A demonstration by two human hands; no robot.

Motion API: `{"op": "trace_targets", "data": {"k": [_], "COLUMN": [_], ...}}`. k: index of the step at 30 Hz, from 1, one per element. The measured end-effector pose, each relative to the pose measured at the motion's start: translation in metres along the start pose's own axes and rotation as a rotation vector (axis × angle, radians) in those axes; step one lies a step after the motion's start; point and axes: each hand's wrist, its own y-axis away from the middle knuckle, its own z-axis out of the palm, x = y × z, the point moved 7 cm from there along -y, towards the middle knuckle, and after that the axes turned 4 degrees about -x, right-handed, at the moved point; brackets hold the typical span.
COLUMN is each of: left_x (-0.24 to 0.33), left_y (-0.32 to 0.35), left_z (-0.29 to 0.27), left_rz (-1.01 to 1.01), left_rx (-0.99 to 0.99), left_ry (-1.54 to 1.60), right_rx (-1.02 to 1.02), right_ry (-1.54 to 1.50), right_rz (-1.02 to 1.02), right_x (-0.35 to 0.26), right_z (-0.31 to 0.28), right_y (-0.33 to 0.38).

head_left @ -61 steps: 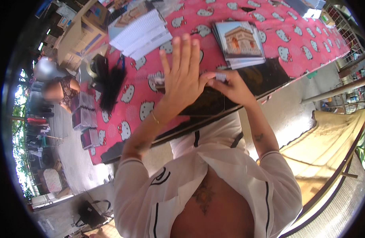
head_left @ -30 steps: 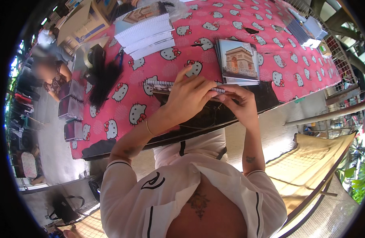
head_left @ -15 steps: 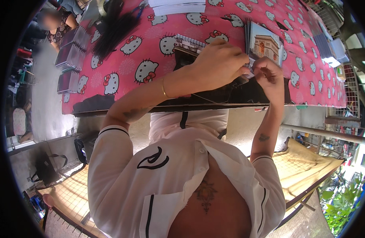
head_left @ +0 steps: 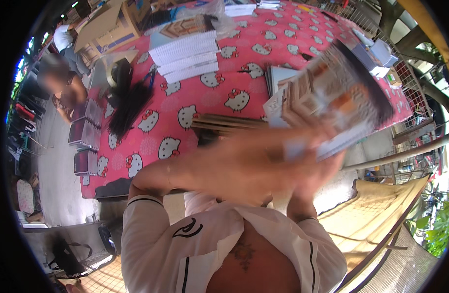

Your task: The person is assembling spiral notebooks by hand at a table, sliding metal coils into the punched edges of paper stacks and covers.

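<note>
A notebook (head_left: 327, 93) with a photo of a stone arch on its cover is raised and tilted at the right of the table, blurred by motion. My left hand (head_left: 288, 151) reaches across and overlaps its near lower corner, fingers closed there but smeared. Under the notebook's near edge, my right hand (head_left: 324, 171) grips it, partly hidden behind the left hand and the pages. Beyond my left forearm lies a dark board-like stack (head_left: 229, 122) with brown edges. A few more notebooks (head_left: 278, 78) rest behind the raised one.
White-paged book blocks (head_left: 185, 56) stand stacked at the far middle. Black binding wires (head_left: 131, 110) and a tape roll (head_left: 119, 75) lie left of them. Dark notebooks (head_left: 85, 132) line the left edge. A cardboard box (head_left: 109, 31) stands far left; a person (head_left: 70, 93) sits nearby.
My view has tilted up, showing more of the far table. Both hands, earlier close together over the table's near edge, now have the arch-cover notebook raised between them.
</note>
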Motion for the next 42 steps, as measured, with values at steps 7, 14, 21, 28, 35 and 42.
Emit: {"op": "trace_targets", "data": {"k": [7,14,21,28,35,42], "left_x": [-0.204,-0.236,-0.166,-0.028,-0.009,-0.006], "left_y": [0.01,0.037,0.008,0.003,-0.006,-0.018], "left_z": [-0.163,-0.165,-0.136,-0.005,0.017,0.023], "left_rz": [-0.186,-0.208,-0.073,0.239,0.124,0.114], "left_rx": [0.2,0.064,0.35,0.023,-0.225,-0.262], "left_ry": [-0.966,-1.051,-1.265,-0.797,-0.726,-0.754], "right_rx": [-0.394,-0.26,-0.654,-0.574,-0.51,-0.456], "right_ry": [0.31,1.318,0.705,0.388,0.266,0.101], "right_rz": [0.285,-0.505,-0.334,-0.05,-0.041,0.072], "right_x": [0.062,0.052,0.041,0.06,0.054,0.063], "right_z": [-0.082,-0.038,0.076,0.044,0.022,0.022], "right_y": [-0.198,-0.167,-0.076,-0.061,-0.023,-0.018]}}
